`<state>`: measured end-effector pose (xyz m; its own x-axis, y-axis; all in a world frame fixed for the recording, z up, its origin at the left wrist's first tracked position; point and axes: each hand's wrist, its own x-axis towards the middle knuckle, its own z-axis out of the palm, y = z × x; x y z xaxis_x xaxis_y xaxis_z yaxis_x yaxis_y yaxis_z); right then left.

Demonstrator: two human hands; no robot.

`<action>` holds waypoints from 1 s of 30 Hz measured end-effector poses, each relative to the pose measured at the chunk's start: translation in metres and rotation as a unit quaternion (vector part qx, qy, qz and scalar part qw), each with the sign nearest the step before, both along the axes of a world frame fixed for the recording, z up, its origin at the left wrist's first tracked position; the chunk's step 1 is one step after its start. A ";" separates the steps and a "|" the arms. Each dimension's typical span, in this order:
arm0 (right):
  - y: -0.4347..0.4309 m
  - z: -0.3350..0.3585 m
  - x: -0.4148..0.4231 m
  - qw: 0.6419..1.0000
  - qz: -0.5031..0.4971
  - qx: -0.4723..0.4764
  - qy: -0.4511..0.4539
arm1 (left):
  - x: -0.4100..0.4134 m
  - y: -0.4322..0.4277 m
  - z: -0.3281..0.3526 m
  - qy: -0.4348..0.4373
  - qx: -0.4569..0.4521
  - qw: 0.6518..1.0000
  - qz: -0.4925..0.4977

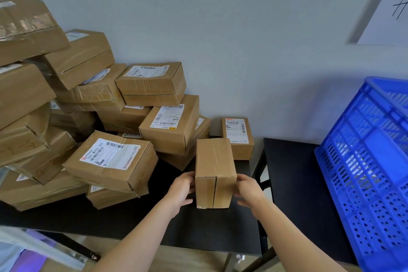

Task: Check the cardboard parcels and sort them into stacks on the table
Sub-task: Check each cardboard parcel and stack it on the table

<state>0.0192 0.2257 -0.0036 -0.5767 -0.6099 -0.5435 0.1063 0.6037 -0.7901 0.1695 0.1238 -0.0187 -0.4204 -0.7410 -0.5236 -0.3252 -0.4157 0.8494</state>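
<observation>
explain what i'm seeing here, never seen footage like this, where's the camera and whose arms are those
No machine here: a person wears one wide-angle camera on the head, looking down at their own bare arms. The left grip and right grip, meaning the hands, hold a plain cardboard parcel by its sides over a black table. A heap of labelled parcels fills the table's left, one smaller parcel lies by the wall, and a blue crate is on the right.
</observation>
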 end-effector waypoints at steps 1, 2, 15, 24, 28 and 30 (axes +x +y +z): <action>0.003 -0.004 0.001 1.000 0.009 0.010 0.007 | 0.001 0.001 -0.003 -0.011 -0.011 1.000 -0.014; 0.006 -0.009 0.001 1.000 0.021 0.019 0.010 | 0.002 0.002 -0.006 -0.024 -0.023 0.999 -0.029; 0.014 -0.019 0.014 0.992 0.106 0.006 0.074 | 0.001 0.017 0.000 -0.093 -0.127 0.975 -0.160; 0.033 -0.010 0.020 0.992 0.092 -0.064 0.063 | 0.003 0.020 0.016 -0.076 -0.155 0.974 -0.145; 0.038 -0.001 0.028 0.994 0.084 -0.050 0.043 | 0.008 0.023 0.024 -0.067 -0.163 0.975 -0.137; 0.040 0.005 0.031 0.995 0.077 -0.049 0.033 | 0.009 0.023 0.026 -0.068 -0.167 0.975 -0.132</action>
<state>0.0502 0.2656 0.0018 -0.5048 -0.7417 -0.4415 -0.0355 0.5289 -0.8479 0.1790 0.1467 0.0075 -0.5629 -0.7550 -0.3363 -0.5019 -0.0111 0.8648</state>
